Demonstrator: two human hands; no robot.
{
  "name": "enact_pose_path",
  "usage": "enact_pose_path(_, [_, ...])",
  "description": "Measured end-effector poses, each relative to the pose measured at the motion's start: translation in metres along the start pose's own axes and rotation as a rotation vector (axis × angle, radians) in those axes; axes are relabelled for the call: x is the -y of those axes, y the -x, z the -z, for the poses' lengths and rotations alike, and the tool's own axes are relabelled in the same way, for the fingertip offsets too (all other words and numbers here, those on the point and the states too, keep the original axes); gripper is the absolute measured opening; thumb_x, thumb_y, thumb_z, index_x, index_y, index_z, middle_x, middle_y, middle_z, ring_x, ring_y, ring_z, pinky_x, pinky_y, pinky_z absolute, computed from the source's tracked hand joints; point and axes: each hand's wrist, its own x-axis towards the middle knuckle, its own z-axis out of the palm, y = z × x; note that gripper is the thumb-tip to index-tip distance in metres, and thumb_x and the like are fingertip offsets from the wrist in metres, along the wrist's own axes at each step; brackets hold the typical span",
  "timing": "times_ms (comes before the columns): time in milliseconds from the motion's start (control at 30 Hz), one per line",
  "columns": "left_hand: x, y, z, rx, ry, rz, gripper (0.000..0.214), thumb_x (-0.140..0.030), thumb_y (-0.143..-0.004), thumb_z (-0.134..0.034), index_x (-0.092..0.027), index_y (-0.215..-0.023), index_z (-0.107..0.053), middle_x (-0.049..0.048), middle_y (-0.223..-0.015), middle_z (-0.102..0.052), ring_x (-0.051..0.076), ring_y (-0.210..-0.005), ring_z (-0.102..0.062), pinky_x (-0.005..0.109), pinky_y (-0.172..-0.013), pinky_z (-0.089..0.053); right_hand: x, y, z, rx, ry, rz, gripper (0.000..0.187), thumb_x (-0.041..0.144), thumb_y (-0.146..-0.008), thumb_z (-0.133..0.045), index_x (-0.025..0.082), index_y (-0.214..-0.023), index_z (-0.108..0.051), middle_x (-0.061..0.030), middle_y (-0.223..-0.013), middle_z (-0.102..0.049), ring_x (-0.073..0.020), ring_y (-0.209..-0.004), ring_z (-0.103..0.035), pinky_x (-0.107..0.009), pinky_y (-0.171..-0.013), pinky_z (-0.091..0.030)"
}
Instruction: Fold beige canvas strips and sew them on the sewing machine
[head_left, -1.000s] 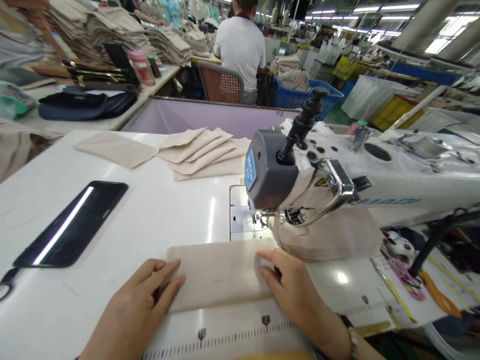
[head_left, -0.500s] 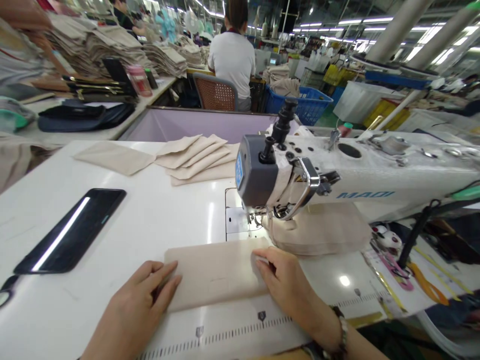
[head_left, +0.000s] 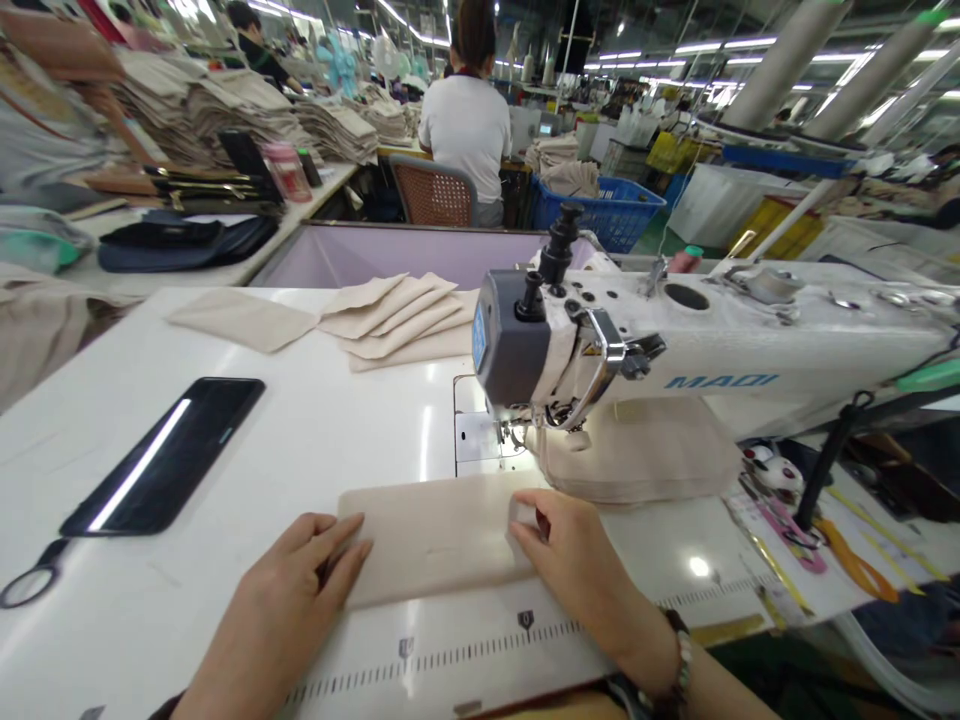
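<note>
A folded beige fabric piece (head_left: 439,535) lies flat on the white table (head_left: 300,440) just in front of the sewing machine (head_left: 675,350). My left hand (head_left: 292,600) rests on the piece's left end with fingers stretched flat. My right hand (head_left: 577,565) presses on its right end, fingers bent, close to the needle area (head_left: 506,435). Under the machine arm sits a bundle of beige fabric (head_left: 637,460).
A black phone (head_left: 165,455) lies at the left. Cut beige pieces (head_left: 397,315) fan out behind the machine. Scissors and tools (head_left: 795,520) lie at the right. A ruler strip (head_left: 480,650) runs along the table's front edge. A person in white (head_left: 465,125) sits ahead with their back turned.
The view has shifted a little, so the phone and machine sit differently in frame. Both hands stay on the fabric piece in nearly the same place.
</note>
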Motion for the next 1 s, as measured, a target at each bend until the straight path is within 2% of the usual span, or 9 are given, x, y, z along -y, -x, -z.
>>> enact_pose_path(133, [-0.003,0.000,0.002,-0.019,0.025,-0.001,0.035,-0.046,-0.083,-0.043,-0.020,-0.088,-0.066,0.0003,-0.078,-0.061,0.012,-0.060,-0.061,0.020,-0.059,-0.051,0.000,0.000,-0.001,-0.013,0.020,0.008,0.022,0.013,-0.073,-0.055,0.017,-0.090,-0.068,-0.0025,-0.068,-0.066,-0.0147,-0.059,-0.058,-0.024,-0.057,-0.041])
enact_pose_path(267, [-0.002,-0.001,0.002,-0.024,0.027,-0.006,0.033,-0.045,-0.082,-0.044,-0.021,-0.087,-0.066,-0.0001,-0.077,-0.062,0.012,-0.060,-0.061,0.019,-0.058,-0.051,-0.001,0.002,0.000,-0.016,0.064,0.033,0.020,0.017,-0.078,-0.053,0.018,-0.091,-0.068,-0.0047,-0.079,-0.069,-0.0175,-0.070,-0.062,-0.025,-0.063,-0.043])
enact_pose_path(500, [-0.005,0.001,0.001,-0.010,-0.046,-0.023,0.034,-0.043,-0.086,-0.039,-0.020,-0.087,-0.065,0.0021,-0.081,-0.059,0.012,-0.060,-0.061,0.021,-0.059,-0.052,0.002,0.004,0.000,-0.045,0.441,0.130,0.008,0.017,-0.075,-0.061,0.022,-0.078,-0.067,-0.0028,-0.072,-0.062,-0.0183,-0.066,-0.061,-0.025,-0.055,-0.045])
enact_pose_path(567, [-0.009,0.001,0.002,-0.050,-0.115,-0.059,0.035,-0.040,-0.088,-0.036,-0.019,-0.088,-0.064,0.0065,-0.091,-0.059,0.016,-0.069,-0.062,0.026,-0.064,-0.053,0.001,0.002,-0.003,-0.102,0.534,0.201,0.008,0.013,-0.072,-0.063,0.020,-0.073,-0.065,-0.0051,-0.078,-0.062,-0.0199,-0.071,-0.060,-0.028,-0.058,-0.048])
enact_pose_path(633, [-0.013,-0.001,0.005,-0.074,-0.149,-0.192,0.032,-0.032,-0.090,-0.034,-0.019,-0.101,-0.061,0.0106,-0.111,-0.057,0.022,-0.093,-0.060,0.034,-0.078,-0.052,0.000,-0.002,-0.007,-0.169,0.572,0.356,0.019,0.007,-0.071,-0.060,0.018,-0.086,-0.065,-0.0101,-0.096,-0.063,-0.0244,-0.085,-0.060,-0.034,-0.069,-0.050])
enact_pose_path(700, [-0.018,-0.006,0.010,-0.005,-0.127,-0.402,0.033,-0.023,-0.091,-0.031,-0.023,-0.113,-0.055,0.0086,-0.124,-0.052,0.022,-0.113,-0.050,0.038,-0.091,-0.047,0.000,-0.006,-0.008,-0.165,0.536,0.593,0.036,0.002,-0.074,-0.052,0.018,-0.106,-0.060,-0.0122,-0.118,-0.056,-0.0274,-0.105,-0.053,-0.040,-0.082,-0.048])
enact_pose_path(800, [-0.032,-0.015,0.016,0.224,-0.120,-0.581,0.038,-0.009,-0.088,-0.028,-0.021,-0.111,-0.056,0.0066,-0.119,-0.057,0.017,-0.115,-0.049,0.030,-0.095,-0.044,0.006,-0.010,-0.006,-0.008,0.397,0.812,0.043,-0.001,-0.078,-0.040,0.018,-0.112,-0.057,-0.0089,-0.128,-0.051,-0.0212,-0.116,-0.047,-0.036,-0.094,-0.042])
enact_pose_path(900, [-0.053,-0.024,0.016,0.339,-0.217,-0.498,0.039,0.001,-0.082,-0.032,-0.012,-0.109,-0.057,0.0104,-0.112,-0.060,0.018,-0.106,-0.055,0.031,-0.095,-0.044,0.016,-0.012,-0.005,0.089,0.317,0.758,0.039,0.000,-0.078,-0.038,0.015,-0.106,-0.060,-0.0091,-0.122,-0.056,-0.0177,-0.111,-0.051,-0.030,-0.096,-0.040])
enact_pose_path(1000, [-0.068,-0.025,0.002,0.345,-0.294,-0.389,0.040,-0.002,-0.081,-0.042,-0.012,-0.119,-0.050,0.0102,-0.108,-0.060,0.022,-0.097,-0.056,0.039,-0.089,-0.047,0.019,-0.013,-0.018,0.003,0.322,0.715,0.031,0.009,-0.080,-0.045,0.014,-0.107,-0.058,-0.0094,-0.111,-0.061,-0.0194,-0.100,-0.056,-0.032,-0.090,-0.045])
